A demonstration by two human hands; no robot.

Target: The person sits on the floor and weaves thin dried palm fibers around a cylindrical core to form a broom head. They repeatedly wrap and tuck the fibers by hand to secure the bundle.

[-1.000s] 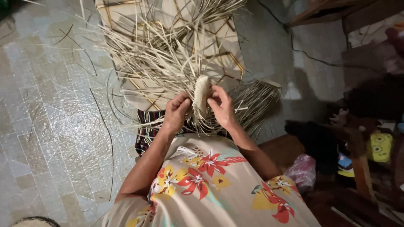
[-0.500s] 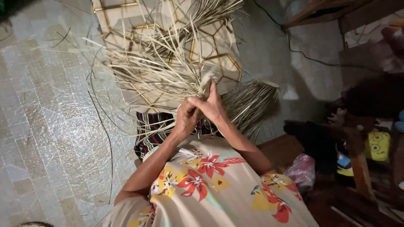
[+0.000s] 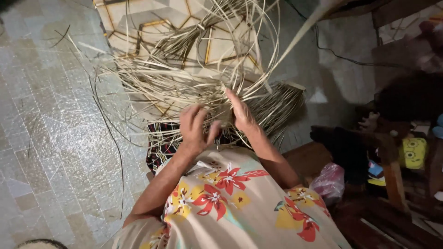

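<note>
1. My left hand (image 3: pixel 196 129) was raised over my lap, fingers loosely spread and the thumb out to the right, touching the near side of the small woven piece (image 3: pixel 223 113); it clasped nothing fully.
2. My right hand (image 3: pixel 241 113) stood just to the right of it, fingers straight and pointing far, pressed against the same woven piece; I could not tell whether it pinched a strand, since the fingertips were lost among the fibres.
3. The woven piece sat between my 2 hands, at the near edge of the tangle, and looked pale and tight, though blur hid its weave.
4. The loose pale strips (image 3: pixel 175 69) fanned out from it to the left and far side, arching over a tan patterned mat (image 3: pixel 221 41) on the floor.
5. A darker bundle of fibres (image 3: pixel 277 103) lay just right of my right hand.
6. The tiled floor (image 3: pixel 50 138) filled the left side, with a few stray strands on it.
7. A striped dark cloth (image 3: pixel 159 147) lay across my lap under the left wrist.
8. A pink plastic bag (image 3: pixel 328 180) sat near right, beside a yellow toy (image 3: pixel 413 152).
</note>
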